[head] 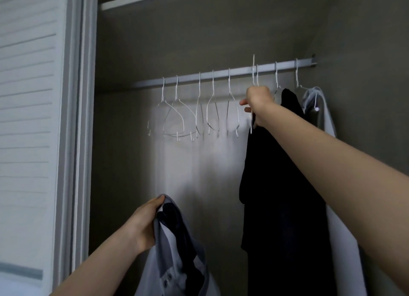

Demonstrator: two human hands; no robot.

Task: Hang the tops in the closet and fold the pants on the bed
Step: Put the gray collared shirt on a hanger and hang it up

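The right hand (257,100) reached up to the closet rod (221,74) and its grip was closed around a white wire hanger (253,74), whose hook stood slightly above the rod; the fingers themselves were mostly hidden behind the back of the hand, and the hanger's lower frame was lost against the dark cloth behind it. The left hand (145,222) gripped a grey polo shirt with dark panels (174,251) by its collar, low in front of the open closet; the shirt's lower part ran out of the bottom edge of the view. Five empty white hangers (199,114) hung on the rod to the left of the right hand. To its right a black top (285,185) hung from the rod, and beside that a pale grey top (321,109), partly covered by the right forearm and cut off below. A louvred closet door (28,118) stood at the left. A shelf edge (141,0) showed above, blurred.
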